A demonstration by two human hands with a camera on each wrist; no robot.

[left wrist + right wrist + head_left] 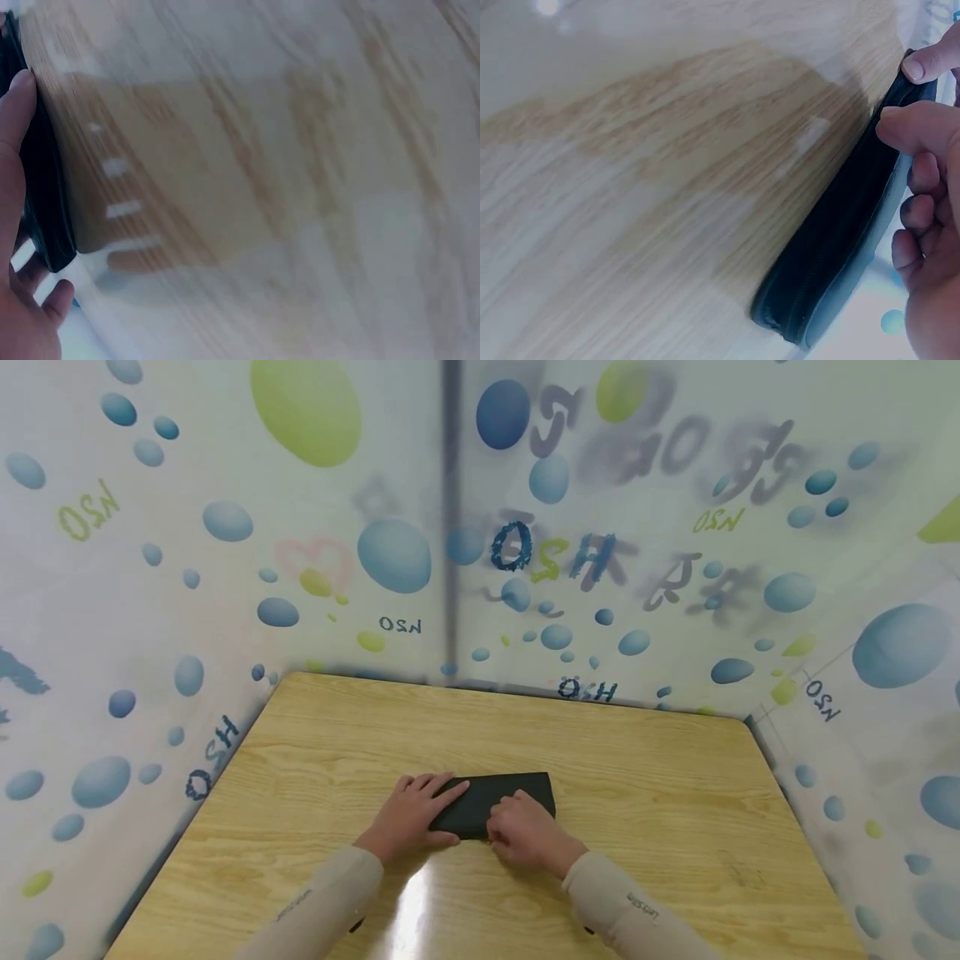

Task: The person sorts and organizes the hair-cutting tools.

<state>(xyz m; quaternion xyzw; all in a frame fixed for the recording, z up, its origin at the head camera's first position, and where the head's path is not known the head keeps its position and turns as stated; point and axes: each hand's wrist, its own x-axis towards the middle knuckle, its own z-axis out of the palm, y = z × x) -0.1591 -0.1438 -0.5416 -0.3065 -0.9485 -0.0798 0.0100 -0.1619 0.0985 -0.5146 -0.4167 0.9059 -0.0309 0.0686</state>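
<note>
A black zip case point(480, 802), flat and oblong, lies on the wooden table. My left hand point(411, 814) holds its left end, with fingers spread over the top and the thumb along the near side. In the left wrist view the left thumb point(19, 105) presses the case's edge point(45, 180). My right hand point(525, 828) is curled at the near edge, right of the middle. A zipper point(810, 277) runs along that side in the right wrist view, where the right thumb point(904, 127) pinches at it. The zipper pull is hidden by the fingers.
The wooden table point(637, 760) has pale grain and a bright reflection near its front. Walls point(420, 468) printed with blue and green drops and lettering stand behind it and at both sides.
</note>
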